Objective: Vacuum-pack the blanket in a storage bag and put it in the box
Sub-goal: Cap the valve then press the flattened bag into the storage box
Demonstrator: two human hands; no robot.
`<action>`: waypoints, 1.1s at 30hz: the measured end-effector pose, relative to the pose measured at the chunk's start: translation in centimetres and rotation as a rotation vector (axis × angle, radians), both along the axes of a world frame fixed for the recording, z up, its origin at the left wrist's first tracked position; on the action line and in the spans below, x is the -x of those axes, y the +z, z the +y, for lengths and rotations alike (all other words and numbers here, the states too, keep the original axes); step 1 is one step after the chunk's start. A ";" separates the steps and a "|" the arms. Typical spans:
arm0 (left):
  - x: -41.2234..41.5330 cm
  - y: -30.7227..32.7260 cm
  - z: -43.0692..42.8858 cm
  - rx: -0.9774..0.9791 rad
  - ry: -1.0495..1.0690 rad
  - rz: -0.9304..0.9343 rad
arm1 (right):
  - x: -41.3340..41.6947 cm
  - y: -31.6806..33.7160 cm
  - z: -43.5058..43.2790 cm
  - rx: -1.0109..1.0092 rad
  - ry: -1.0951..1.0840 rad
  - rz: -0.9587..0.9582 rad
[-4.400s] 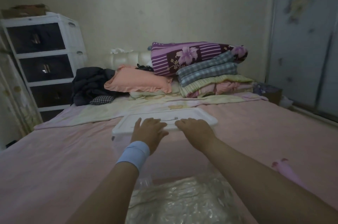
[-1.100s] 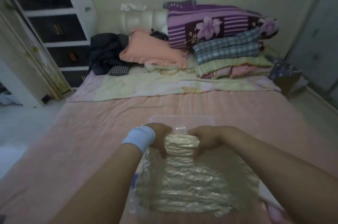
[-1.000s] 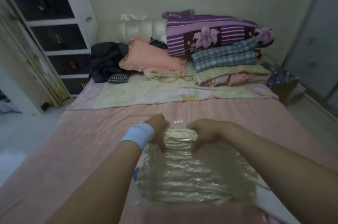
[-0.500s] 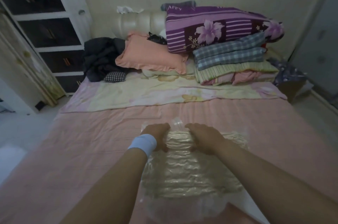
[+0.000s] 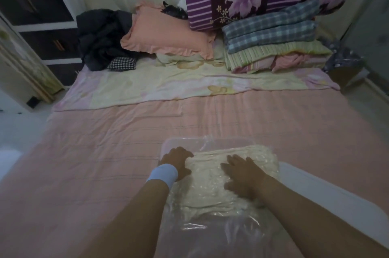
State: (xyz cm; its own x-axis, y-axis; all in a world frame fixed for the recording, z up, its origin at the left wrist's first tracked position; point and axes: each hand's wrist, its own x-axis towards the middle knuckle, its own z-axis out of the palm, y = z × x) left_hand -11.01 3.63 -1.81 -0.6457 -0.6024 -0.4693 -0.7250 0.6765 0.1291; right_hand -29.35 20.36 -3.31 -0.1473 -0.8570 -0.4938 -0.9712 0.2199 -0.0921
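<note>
A cream blanket shrunk flat inside a clear vacuum bag (image 5: 212,192) lies over a clear plastic box (image 5: 185,142) on the pink bed, near the front. Its far end sits within the box's rim; loose plastic trails toward me. My left hand (image 5: 177,162), with a pale blue wristband, curls over the pack's left far corner by the box's left wall. My right hand (image 5: 242,175) lies flat on top of the pack with fingers spread. The box's white lid (image 5: 328,198) lies to the right, partly under my right arm.
At the head of the bed sit a folded stack of quilts (image 5: 271,32), a pink pillow (image 5: 168,34), dark clothes (image 5: 101,39) and a pale sheet (image 5: 168,85). A white drawer unit (image 5: 37,15) stands left of the bed. Bare floor shows on both sides.
The lid came off the box and now lies on the right. Both hands carried the packed bag forward and lowered it into the box; my right hand went from gripping its end to lying flat on top.
</note>
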 end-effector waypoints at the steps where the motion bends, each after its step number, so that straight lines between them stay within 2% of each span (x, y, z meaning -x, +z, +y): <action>1: -0.3 0.1 0.5 -0.021 -0.005 0.007 | -0.1 0.0 0.1 0.038 -0.029 -0.002; 5: -1.6 0.0 3.2 -0.169 -0.085 -0.131 | -1.0 1.0 0.8 0.145 -0.027 -0.010; 8: -2.4 -0.7 5.1 -0.177 -0.169 -0.245 | -2.0 0.9 2.4 0.033 0.054 -0.017; 10: -2.9 -1.2 6.0 -0.137 -0.177 -0.205 | -2.2 0.3 3.5 0.013 0.089 0.021; 15: -3.8 -1.4 7.4 -0.087 -0.189 -0.125 | -1.9 0.3 4.6 0.128 0.156 0.057; 20: -3.7 -1.9 8.3 -0.023 -0.194 -0.100 | -1.1 0.8 6.4 0.016 0.174 0.091; 24: -2.5 -2.3 9.0 0.072 -0.172 -0.050 | -1.2 0.3 6.6 0.137 0.206 0.177; 29: -2.0 -1.8 7.6 0.011 -0.185 -0.011 | -2.3 0.5 5.4 0.104 0.138 0.303; 33: -1.8 -0.9 7.0 -0.017 -0.151 0.022 | -2.1 1.9 4.1 0.121 0.076 0.285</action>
